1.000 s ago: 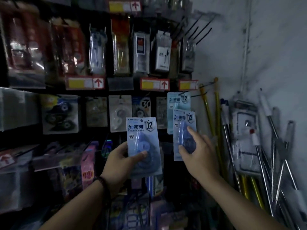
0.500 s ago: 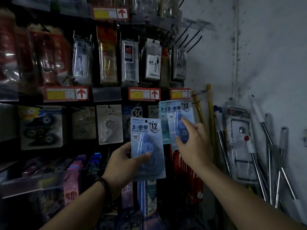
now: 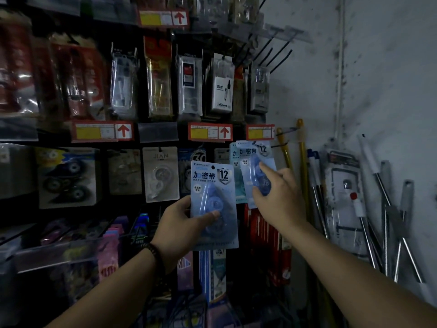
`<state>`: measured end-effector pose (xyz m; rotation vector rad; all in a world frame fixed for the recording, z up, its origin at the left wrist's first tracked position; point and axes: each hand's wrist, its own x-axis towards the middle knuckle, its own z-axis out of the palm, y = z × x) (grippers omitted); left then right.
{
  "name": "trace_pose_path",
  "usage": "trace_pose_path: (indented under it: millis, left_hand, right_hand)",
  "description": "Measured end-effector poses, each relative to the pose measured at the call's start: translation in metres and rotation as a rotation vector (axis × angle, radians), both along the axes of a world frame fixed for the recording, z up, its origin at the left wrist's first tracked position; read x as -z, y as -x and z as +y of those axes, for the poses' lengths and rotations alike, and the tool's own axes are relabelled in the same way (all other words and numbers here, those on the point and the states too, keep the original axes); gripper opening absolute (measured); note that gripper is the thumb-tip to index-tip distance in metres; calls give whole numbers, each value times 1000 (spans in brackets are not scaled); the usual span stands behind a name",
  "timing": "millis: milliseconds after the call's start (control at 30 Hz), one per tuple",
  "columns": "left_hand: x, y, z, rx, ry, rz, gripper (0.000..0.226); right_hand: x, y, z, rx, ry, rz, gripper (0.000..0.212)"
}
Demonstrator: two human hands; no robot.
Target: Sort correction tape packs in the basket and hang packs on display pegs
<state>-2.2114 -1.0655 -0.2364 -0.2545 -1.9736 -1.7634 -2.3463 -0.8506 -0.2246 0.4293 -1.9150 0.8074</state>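
Observation:
My left hand (image 3: 182,223) grips a blue correction tape pack (image 3: 214,185) upright in front of the display rack, thumb across its blister. My right hand (image 3: 279,197) holds a second blue pack (image 3: 254,157) raised against the rack's right end, thumb below and forefinger on the blister. Its top edge sits just under a red price tag (image 3: 260,131). A teal pack (image 3: 234,155) hangs on the rack right behind it. The peg itself is hidden by the packs. No basket is in view.
Hanging stationery packs fill the rack, with compass sets (image 3: 221,91) above and other tape packs (image 3: 160,174) to the left. Bare black pegs (image 3: 272,50) stick out at top right. Metal poles and a packaged item (image 3: 343,197) lean against the white wall on the right.
My right hand lifted its pack up and toward the rack's right end, over the hanging teal pack. My left hand kept its pack about where it was.

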Motion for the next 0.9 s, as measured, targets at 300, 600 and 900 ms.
trace_pose_path:
  millis: [300, 600, 900]
  left_hand:
    - [-7, -4, 1, -70, 74, 19, 28]
    - [-11, -2, 6, -178, 81, 26, 24]
    - [-10, 9, 44, -124, 68, 25, 13]
  right_hand:
    - [-14, 8, -12, 35, -108, -141, 68]
    - [17, -40, -21, -172, -62, 194, 25]
    - [55, -69, -16, -261, -102, 36, 84]
